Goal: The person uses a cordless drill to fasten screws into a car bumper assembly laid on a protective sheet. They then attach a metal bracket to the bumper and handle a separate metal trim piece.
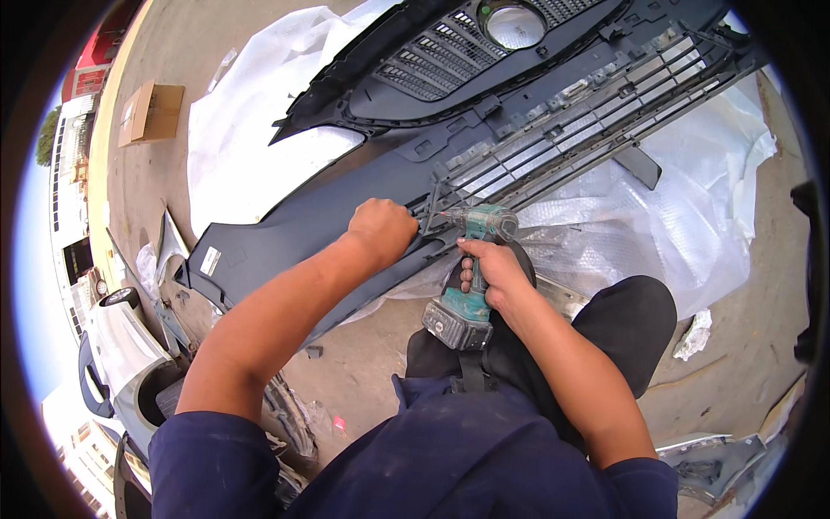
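Observation:
A dark grey car bumper (298,203) lies inner side up in front of me, with a slatted lower grille (553,134) along its middle. My right hand (491,270) is wrapped round the handle of a teal cordless impact driver (484,223), its battery pointing down toward my lap. The driver's tip points left, at the grille's left end. Close beside that tip, my left hand (383,229) is closed at the bumper's edge. Its fingertips are turned away, so what they hold, if anything, is hidden.
White foam and bubble wrap (666,216) spread under the bumper on the concrete ground. A cardboard box (151,112) stands at the far left. Nearer on the left are a white car (130,346) and loose body parts (290,415). More panels (718,467) lie at the lower right.

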{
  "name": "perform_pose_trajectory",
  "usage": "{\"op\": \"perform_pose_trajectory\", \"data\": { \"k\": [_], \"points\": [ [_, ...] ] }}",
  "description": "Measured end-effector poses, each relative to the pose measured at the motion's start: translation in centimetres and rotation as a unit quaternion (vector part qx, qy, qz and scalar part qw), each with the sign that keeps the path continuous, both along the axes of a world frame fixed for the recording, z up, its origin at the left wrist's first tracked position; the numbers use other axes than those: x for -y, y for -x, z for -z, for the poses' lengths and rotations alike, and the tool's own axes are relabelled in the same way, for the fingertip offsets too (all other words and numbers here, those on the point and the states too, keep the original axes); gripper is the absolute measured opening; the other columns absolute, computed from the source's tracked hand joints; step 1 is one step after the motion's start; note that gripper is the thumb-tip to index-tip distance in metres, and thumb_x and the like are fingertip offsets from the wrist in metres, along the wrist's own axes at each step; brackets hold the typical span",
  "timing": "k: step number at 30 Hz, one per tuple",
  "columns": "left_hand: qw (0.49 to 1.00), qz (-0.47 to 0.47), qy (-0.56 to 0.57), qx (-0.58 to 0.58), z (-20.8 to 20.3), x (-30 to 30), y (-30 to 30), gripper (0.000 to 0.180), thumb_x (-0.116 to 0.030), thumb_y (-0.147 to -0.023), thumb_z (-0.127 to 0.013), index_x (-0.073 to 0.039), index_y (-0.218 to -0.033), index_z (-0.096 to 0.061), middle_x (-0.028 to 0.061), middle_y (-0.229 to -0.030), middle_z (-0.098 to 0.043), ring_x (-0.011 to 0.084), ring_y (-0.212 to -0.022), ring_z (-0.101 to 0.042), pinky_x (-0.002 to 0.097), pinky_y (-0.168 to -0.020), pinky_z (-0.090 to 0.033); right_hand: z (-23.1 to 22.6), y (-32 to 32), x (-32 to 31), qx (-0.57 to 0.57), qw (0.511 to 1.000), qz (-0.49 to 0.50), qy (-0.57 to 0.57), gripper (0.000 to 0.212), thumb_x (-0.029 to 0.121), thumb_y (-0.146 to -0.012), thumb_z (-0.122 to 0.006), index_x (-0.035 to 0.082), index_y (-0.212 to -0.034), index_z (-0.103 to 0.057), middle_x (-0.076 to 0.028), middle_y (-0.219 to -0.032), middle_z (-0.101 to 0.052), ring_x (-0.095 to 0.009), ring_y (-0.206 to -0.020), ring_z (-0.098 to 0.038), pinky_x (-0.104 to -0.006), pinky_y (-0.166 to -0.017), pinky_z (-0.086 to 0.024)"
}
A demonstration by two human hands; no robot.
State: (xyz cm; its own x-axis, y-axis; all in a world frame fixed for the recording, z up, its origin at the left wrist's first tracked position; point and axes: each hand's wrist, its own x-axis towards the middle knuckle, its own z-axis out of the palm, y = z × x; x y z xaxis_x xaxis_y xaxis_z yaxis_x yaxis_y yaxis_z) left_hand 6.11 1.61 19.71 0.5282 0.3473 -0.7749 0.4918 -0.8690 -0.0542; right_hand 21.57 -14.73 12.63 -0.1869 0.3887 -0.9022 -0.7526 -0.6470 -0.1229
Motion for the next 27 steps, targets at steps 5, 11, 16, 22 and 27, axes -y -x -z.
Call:
{"op": "perform_pose_trajectory", "data": {
  "k": [5, 11, 16, 22, 27],
  "points": [
    [1.0, -0.011, 0.001, -0.006, -0.1, -0.3, 0.1, 0.021, -0.011, -0.091, -0.069, -0.008, -0.105, -0.084, 0.0158, -0.108, -0.083, 0.0344, -0.103, -0.081, 0.0458, -0.087, -0.065, 3.0, 1.1, -2.1, 0.002, 0.999, 0.029, 0.022, 0.023, 0.023, -0.105, -0.074, 0.006, -0.096, -0.061, -0.002, -0.078, -0.055, -0.017, -0.062, -0.053, -0.0368, -0.055, -0.048],
    [1.0, -0.019, -0.002, 0.005, 1.0, 0.0, 2.4, 0.026, -0.012, -0.102, -0.06, -0.007, -0.117, -0.081, 0.0159, -0.11, -0.082, 0.0353, -0.103, -0.08, 0.0465, -0.087, -0.064, 3.7, 1.4, -2.8, 0.003, 0.999, 0.032, 0.032, 0.024, 0.023, -0.105, -0.074, 0.006, -0.096, -0.06, -0.003, -0.079, -0.055, -0.017, -0.062, -0.053, -0.0373, -0.055, -0.048],
    [1.0, -0.023, 0.004, -0.011, 0.8, -0.3, 2.1, 0.028, -0.013, -0.105, -0.057, -0.006, -0.121, -0.079, 0.0166, -0.111, -0.082, 0.0361, -0.104, -0.08, 0.0475, -0.089, -0.063, 3.5, 1.0, -2.9, 0.004, 0.999, 0.018, 0.037, 0.024, 0.023, -0.105, -0.074, 0.006, -0.096, -0.06, -0.002, -0.079, -0.055, -0.017, -0.062, -0.052, -0.0361, -0.055, -0.048],
    [0.999, -0.036, 0.002, 0.001, 1.0, -0.1, 2.7, 0.029, -0.013, -0.105, -0.057, -0.005, -0.122, -0.079, 0.0179, -0.112, -0.081, 0.0367, -0.105, -0.08, 0.0477, -0.089, -0.063, 2.9, 0.5, -3.0, -0.002, 0.999, 0.013, 0.046, 0.024, 0.023, -0.104, -0.075, 0.007, -0.096, -0.06, -0.001, -0.077, -0.055, -0.016, -0.062, -0.053, -0.0345, -0.056, -0.047],
    [0.999, -0.032, 0.003, 0.008, 0.9, -0.2, 2.8, 0.029, -0.014, -0.106, -0.056, -0.005, -0.121, -0.079, 0.0179, -0.112, -0.081, 0.0371, -0.105, -0.08, 0.0479, -0.089, -0.063, 2.7, 0.1, -2.9, -0.003, 0.999, 0.015, 0.05, 0.024, 0.024, -0.104, -0.075, 0.007, -0.097, -0.06, -0.001, -0.076, -0.055, -0.015, -0.062, -0.053, -0.034, -0.056, -0.047]
  ]
}}
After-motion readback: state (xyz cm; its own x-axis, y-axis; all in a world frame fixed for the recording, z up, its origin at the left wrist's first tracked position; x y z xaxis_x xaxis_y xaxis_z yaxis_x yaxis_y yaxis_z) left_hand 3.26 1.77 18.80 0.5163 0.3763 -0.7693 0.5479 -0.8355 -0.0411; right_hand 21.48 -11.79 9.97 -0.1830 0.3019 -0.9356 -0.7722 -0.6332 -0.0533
